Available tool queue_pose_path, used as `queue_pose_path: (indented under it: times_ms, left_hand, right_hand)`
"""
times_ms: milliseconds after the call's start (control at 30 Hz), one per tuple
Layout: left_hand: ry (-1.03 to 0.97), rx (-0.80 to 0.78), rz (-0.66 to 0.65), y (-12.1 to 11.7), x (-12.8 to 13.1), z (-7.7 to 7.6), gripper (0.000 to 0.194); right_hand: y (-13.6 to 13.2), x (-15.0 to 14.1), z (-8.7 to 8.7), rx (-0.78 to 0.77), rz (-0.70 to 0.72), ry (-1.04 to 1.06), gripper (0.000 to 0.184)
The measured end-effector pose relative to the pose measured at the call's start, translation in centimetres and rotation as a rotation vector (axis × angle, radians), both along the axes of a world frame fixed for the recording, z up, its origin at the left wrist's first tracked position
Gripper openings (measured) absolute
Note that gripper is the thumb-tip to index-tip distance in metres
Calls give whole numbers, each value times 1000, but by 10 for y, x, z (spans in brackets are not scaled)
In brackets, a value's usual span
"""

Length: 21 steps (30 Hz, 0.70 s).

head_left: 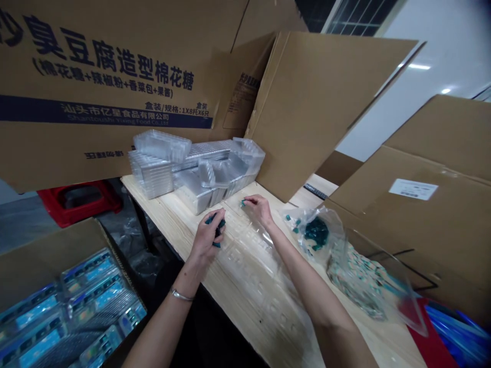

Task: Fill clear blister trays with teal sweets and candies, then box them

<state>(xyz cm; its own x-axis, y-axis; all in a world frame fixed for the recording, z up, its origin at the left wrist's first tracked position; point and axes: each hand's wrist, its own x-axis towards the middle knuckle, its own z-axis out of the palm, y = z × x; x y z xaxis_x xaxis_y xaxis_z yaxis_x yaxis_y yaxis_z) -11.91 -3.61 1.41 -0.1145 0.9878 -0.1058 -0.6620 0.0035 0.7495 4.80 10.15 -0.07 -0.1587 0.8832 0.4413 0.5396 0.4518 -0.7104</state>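
My left hand is closed round a few small teal pieces just above the pale wooden table. Further back, my right hand pinches a single teal piece over the far end of a clear plastic blister tray that lies flat along the table. To the right of my right forearm sits a clear plastic bag with many teal pieces inside.
Stacks of clear plastic trays stand at the table's far end. Large cardboard boxes wall in the back and right. A carton of filled blue packs is at lower left, a red stool behind it.
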Motion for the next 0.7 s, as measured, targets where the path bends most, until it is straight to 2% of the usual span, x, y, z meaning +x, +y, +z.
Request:
queue_pose_path:
  times_ms: [67,167,267,433,700]
  left_hand:
    - [-54,-8,-26,-1,-2,1,38]
    - [-81,-31,-53,-2,-4,-3,37]
    - [-103,-41,-62,-1,-6,-7,35]
    - [-139,-56,-67,2,-5,-11,35]
    - [-297,-96,-103,7,-3,-19,32]
  right_hand:
    - [20,-1,-10,32,-7,-156,10]
    - [31,-3,-24,52,3,-276,13]
    - [30,-3,-31,57,40,-326,14]
    - [28,2,-33,108,100,-476,25]
    - [22,-3,-46,128,73,-647,25]
